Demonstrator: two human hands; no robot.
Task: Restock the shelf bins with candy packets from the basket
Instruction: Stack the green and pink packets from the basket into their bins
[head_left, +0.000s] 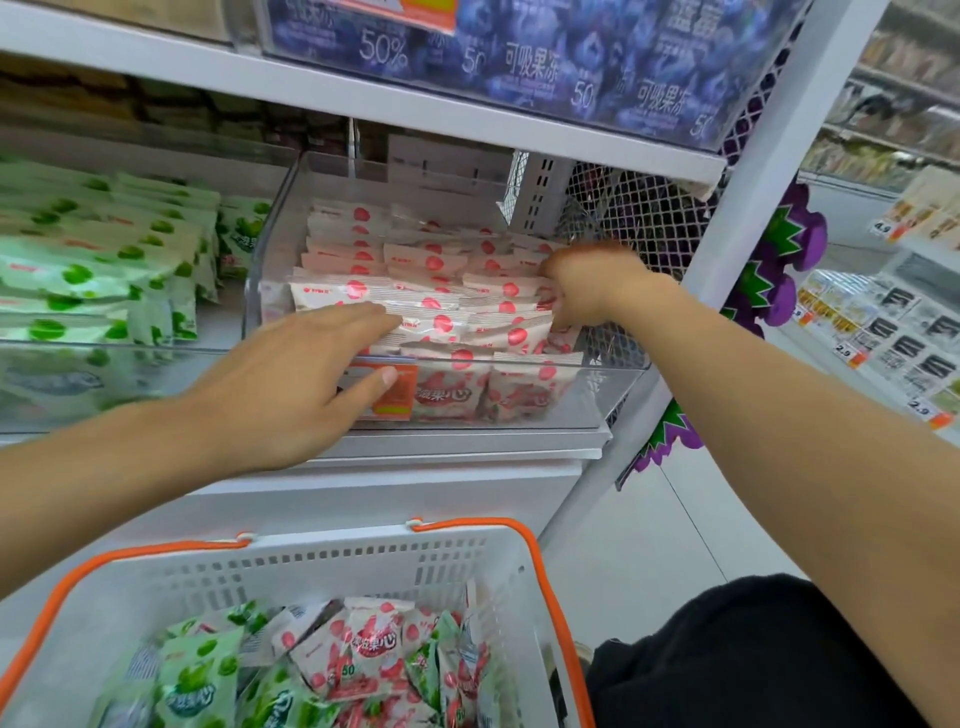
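Red-and-white candy packets (441, 291) nearly filled the clear plastic bin (613, 384) at centre frame; left hand (291, 384) pressed flat on them, right hand (587, 286) pinched one; the white plastic basket (363, 566) at the bottom still held more.

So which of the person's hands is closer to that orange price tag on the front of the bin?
Left. The left hand has its thumb touching the orange price tag on the clear bin. The right hand is farther back, among the pink candy packets.

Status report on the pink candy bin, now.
Left hand flat on pink-and-white candy packets in clear plastic bin. Right hand curled into packets at bin's right side. White basket still stocked. Nothing blocking.
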